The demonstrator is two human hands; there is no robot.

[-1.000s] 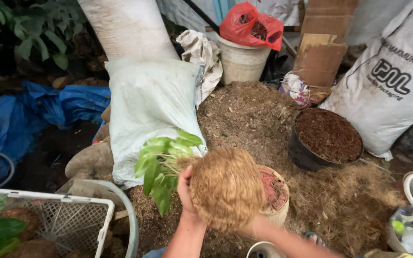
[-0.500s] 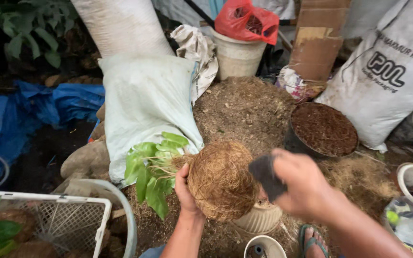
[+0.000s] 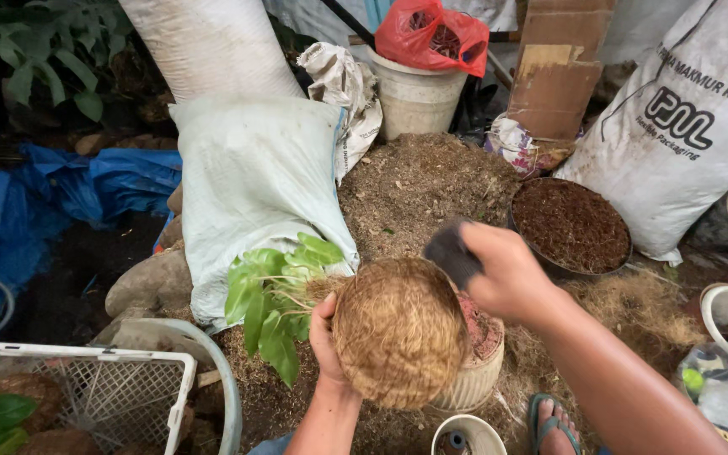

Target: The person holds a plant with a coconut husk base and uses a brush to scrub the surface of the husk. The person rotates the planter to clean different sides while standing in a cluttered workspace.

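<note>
My left hand (image 3: pixel 323 335) grips a small green-leaved plant (image 3: pixel 273 291) whose roots are wrapped in a round ball of brown coconut fibre (image 3: pixel 398 330); the plant lies on its side, leaves pointing left. The ball hangs over a cream ribbed pot (image 3: pixel 475 377) that holds reddish soil. My right hand (image 3: pixel 507 274) is just above and to the right of the ball, closed on a small dark object (image 3: pixel 452 253) that I cannot identify.
A heap of brown compost (image 3: pixel 419 181) lies ahead, with a black tub of dark soil (image 3: pixel 570 223) to its right. White sacks (image 3: pixel 250 173) stand left and right. A white wire basket (image 3: pixel 107 396) is near left. A white bucket (image 3: pixel 414 97) stands behind.
My right hand came in from the lower right with the dark object and now sits higher, above the fibre ball. The left hand keeps holding the plant.
</note>
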